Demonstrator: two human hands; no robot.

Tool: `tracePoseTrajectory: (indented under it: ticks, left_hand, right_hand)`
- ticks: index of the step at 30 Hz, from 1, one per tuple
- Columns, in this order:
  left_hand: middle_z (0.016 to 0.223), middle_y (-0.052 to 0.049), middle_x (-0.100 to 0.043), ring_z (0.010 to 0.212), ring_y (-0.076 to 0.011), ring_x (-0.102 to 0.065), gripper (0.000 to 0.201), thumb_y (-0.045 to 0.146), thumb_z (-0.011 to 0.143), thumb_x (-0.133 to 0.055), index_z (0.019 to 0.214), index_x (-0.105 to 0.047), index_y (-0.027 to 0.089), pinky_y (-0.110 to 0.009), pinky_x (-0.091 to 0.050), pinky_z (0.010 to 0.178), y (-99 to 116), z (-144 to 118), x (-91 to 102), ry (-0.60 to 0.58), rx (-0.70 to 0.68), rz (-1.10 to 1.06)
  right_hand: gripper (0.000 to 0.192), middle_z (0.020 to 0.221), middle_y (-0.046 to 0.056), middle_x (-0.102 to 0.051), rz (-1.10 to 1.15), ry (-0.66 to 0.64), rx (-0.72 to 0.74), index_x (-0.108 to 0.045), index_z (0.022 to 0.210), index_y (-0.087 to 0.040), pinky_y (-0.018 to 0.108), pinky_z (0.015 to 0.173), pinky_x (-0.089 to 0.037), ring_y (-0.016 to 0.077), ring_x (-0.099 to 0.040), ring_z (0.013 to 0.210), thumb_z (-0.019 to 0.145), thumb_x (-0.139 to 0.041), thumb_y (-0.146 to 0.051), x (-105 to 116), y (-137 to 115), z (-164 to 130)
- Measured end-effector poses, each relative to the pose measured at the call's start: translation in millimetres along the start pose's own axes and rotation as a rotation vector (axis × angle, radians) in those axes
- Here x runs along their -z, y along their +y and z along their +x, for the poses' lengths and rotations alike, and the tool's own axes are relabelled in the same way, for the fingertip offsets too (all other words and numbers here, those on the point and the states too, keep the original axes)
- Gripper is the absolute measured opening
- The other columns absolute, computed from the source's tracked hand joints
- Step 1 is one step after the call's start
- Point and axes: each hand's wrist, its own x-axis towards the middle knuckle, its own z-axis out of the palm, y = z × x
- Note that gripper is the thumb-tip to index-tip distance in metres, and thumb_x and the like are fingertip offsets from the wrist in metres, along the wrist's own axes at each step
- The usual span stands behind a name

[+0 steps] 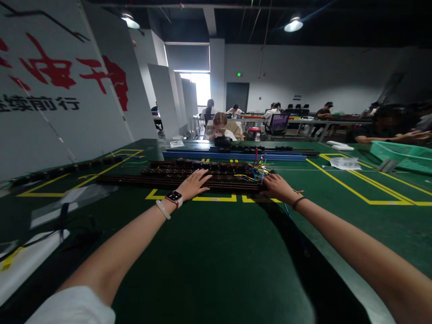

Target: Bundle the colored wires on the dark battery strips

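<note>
Long dark strips (158, 182) with thin orange-brown lines lie side by side in a bundle across the green table. My left hand (194, 183) rests on the middle of this bundle, its fingers spread and flat. At the bundle's right end, my right hand (278, 186) touches the strip ends with its fingers stretched out and apart. Coloured wires (259, 170), among them yellow, red, blue and white ones, stick out in a loose tangle just beyond that hand. Part of the strip ends is hidden behind my right fingers.
Behind the bundle lie blue rails (236, 155) with dark pieces. Yellow tape (351, 184) marks areas on the green table (209, 261). A green basket (401, 155) stands at right; plastic bags (344, 163) lie nearby. A person (220, 128) sits opposite, another at far right.
</note>
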Motion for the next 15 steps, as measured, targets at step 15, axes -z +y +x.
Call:
tracePoseTrajectory:
  ticks: [15]
  left_hand:
    - [0.148,-0.015,-0.029,0.138,-0.0263,-0.025,0.068,0.06,0.089,-0.031,0.139,-0.034,0.015,-0.046,-0.018,0.114,-88.4,-87.4,2.4,-0.114,0.166,0.027]
  right_hand:
    - [0.053,0.123,0.018,-0.051,0.228,0.11,-0.145,-0.051,0.124,-0.011,0.039,0.103,-0.029,0.0291,-0.042,0.117,0.09,-0.046,-0.051,62.6,-16.4,129.5]
